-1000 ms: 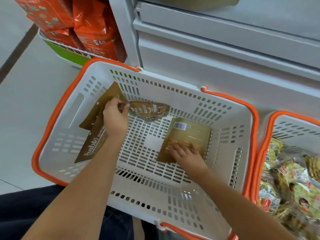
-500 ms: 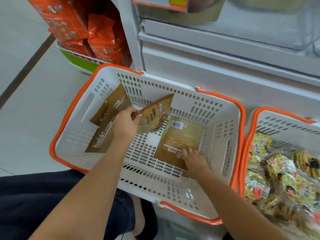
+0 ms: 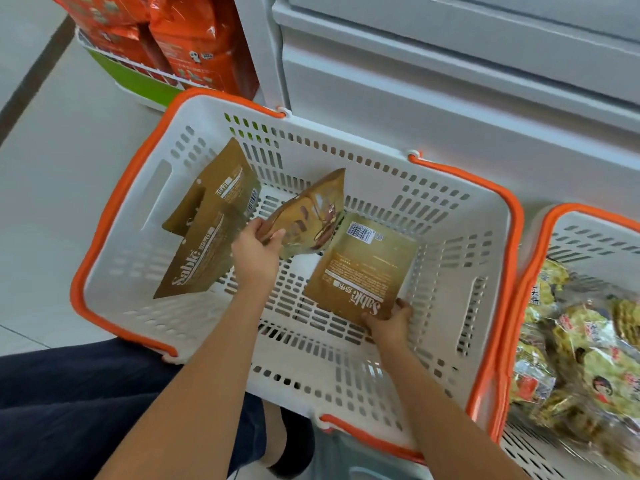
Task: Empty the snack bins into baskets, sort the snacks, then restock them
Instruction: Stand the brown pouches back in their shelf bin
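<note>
A white basket (image 3: 491,271) with orange handles is seen from above, resting on the floor against a pale shelf unit (image 3: 450,84). Inside it, the left hand (image 3: 254,251) pinches a brown snack pouch (image 3: 311,216) by its lower corner. A second ago this pouch lay almost flat near the basket floor; it is now raised and tilted upright, clear of the floor.

The right hand (image 3: 389,322) grips the near edge of a second brown pouch (image 3: 360,268), printed back upward with a barcode. A second ago that hand was pressed flat on the pouch; the fingers are now curled under the edge, and the pouch seems to be starting to lift.

Two more brown pouches (image 3: 207,230) lie overlapping against the basket's left wall, untouched. A second basket (image 3: 554,237) just to the right holds green-and-yellow snack packs (image 3: 581,362). Orange bags (image 3: 194,46) stand on a rack at upper left.

Judged from this, both pouches are being gathered for sorting or restocking; four brown pouches are still inside the basket.
</note>
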Demonstrator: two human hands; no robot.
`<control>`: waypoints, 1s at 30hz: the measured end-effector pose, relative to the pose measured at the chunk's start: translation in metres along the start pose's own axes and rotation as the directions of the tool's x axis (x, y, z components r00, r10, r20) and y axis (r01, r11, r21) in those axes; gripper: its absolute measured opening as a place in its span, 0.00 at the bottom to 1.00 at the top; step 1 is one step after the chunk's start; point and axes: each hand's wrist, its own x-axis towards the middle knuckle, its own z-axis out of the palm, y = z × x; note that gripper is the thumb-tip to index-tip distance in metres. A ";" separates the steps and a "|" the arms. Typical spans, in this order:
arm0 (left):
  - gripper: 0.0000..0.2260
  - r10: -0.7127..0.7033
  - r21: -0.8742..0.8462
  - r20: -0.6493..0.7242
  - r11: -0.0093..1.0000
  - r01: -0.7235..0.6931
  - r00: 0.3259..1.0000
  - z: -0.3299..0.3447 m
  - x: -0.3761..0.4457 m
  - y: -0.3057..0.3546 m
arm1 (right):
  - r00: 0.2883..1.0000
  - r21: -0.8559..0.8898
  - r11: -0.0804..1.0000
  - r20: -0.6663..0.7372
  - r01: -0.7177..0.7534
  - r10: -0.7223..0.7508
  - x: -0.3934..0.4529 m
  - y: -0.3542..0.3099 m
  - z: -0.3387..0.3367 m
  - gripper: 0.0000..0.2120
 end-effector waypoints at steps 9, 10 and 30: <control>0.12 0.094 -0.004 0.022 0.996 -0.094 0.995 -0.009 -0.003 0.021 | 0.934 0.095 0.942 0.133 0.321 -0.332 -0.043 -0.040 -0.028 0.13; 0.11 0.141 0.001 0.030 0.990 -0.141 0.990 -0.012 -0.002 0.027 | 0.918 0.115 0.937 0.193 0.329 -0.346 -0.050 -0.052 -0.036 0.10; 0.15 0.587 -0.687 0.213 0.658 -0.307 0.781 -0.155 -0.144 0.235 | 0.197 0.361 0.173 -0.032 0.916 -0.980 -0.275 -0.249 -0.208 0.12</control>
